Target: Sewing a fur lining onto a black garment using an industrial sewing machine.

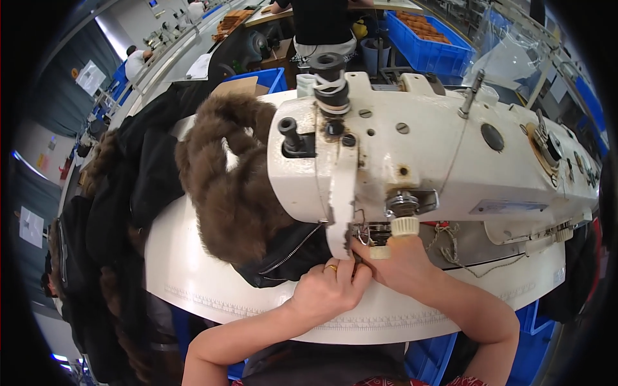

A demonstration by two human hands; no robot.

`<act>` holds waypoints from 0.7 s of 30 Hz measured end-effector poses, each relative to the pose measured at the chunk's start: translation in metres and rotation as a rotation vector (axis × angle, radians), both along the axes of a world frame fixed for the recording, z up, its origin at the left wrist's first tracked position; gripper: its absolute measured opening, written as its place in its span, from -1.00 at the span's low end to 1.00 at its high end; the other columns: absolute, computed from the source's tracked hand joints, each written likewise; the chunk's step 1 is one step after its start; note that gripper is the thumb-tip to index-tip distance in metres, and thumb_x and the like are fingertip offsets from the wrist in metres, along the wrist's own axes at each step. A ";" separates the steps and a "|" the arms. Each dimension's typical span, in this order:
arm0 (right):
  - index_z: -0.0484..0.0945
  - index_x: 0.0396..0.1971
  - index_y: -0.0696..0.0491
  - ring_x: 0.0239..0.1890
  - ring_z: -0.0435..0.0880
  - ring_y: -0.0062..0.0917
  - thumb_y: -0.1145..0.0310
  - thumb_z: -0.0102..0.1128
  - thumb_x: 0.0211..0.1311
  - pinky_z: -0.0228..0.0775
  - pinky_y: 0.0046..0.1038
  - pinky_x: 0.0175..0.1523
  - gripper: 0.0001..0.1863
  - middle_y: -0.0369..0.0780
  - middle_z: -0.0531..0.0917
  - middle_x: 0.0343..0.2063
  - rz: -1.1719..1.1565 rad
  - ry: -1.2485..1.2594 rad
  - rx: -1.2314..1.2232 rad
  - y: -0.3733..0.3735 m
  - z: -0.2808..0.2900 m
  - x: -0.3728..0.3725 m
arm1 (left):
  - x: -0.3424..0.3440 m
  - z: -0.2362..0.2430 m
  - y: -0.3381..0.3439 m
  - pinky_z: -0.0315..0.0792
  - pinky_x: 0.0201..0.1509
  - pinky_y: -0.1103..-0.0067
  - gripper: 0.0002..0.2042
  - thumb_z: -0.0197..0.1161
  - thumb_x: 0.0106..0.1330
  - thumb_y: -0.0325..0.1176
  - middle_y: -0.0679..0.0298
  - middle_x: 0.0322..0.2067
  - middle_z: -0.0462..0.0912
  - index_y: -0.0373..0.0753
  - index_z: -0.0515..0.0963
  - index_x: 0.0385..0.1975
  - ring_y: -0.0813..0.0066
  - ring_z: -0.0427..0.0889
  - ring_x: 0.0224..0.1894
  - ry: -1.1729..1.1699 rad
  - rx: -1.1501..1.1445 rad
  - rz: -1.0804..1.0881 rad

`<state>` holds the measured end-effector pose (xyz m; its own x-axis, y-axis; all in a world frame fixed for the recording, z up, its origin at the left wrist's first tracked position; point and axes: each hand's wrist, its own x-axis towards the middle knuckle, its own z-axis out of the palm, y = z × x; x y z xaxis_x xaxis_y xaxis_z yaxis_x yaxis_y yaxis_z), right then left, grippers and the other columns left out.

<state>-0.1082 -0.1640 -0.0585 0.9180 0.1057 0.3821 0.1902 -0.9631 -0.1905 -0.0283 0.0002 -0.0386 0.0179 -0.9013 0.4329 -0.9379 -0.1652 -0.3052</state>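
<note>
A black garment point(301, 249) with a silver zipper and thick brown fur trim point(235, 186) lies on the white table, its edge running in at the needle end of a white sewing machine point(380, 148). My left hand point(331, 286), with a ring on one finger, is closed on the garment's edge just in front of the needle area. Against it, my right hand point(405, 267) is closed too, its fingertips pinched at the same edge beside the presser foot. The machine's white front lever point(341, 219) and the fingers hide the exact spot being held.
More black garments with fur trim point(129, 180) are heaped left of the table. Loose thread point(473, 267) trails right of my hand. A blue crate point(428, 42) with brown pieces stands behind the machine, near another person point(322, 26). A ruler scale point(399, 320) lines the table's front edge.
</note>
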 end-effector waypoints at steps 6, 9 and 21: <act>0.55 -0.62 -0.06 -0.45 0.50 -0.41 0.36 0.32 -0.26 0.41 -0.38 -0.44 -0.88 -0.29 0.44 -0.55 -0.024 -0.033 0.112 -0.002 -0.012 0.003 | 0.002 -0.001 -0.002 0.29 -0.70 0.69 -0.88 0.21 -0.05 -0.42 0.04 -0.31 0.63 -0.23 0.42 -0.54 0.61 0.44 -0.65 0.128 -0.072 -0.001; 0.53 -0.62 -0.06 -0.45 0.54 -0.38 0.36 0.32 -0.25 0.42 -0.34 -0.45 -0.87 -0.27 0.49 -0.54 -0.028 -0.040 0.159 -0.004 -0.011 0.006 | 0.002 -0.002 -0.003 0.27 -0.71 0.69 -0.88 0.22 -0.05 -0.41 0.05 -0.29 0.63 -0.23 0.47 -0.50 0.63 0.43 -0.66 0.131 -0.052 0.009; 0.62 -0.09 -0.10 -0.38 0.69 -0.34 0.38 0.27 -0.05 0.50 -0.34 -0.34 -0.60 -0.26 0.69 -0.33 -0.041 0.041 0.140 -0.009 0.001 0.005 | 0.002 -0.017 -0.008 0.44 -0.58 0.68 -0.79 0.17 -0.04 -0.37 0.11 -0.41 0.54 -0.29 0.44 -0.39 0.48 0.55 -0.52 0.233 -0.134 0.017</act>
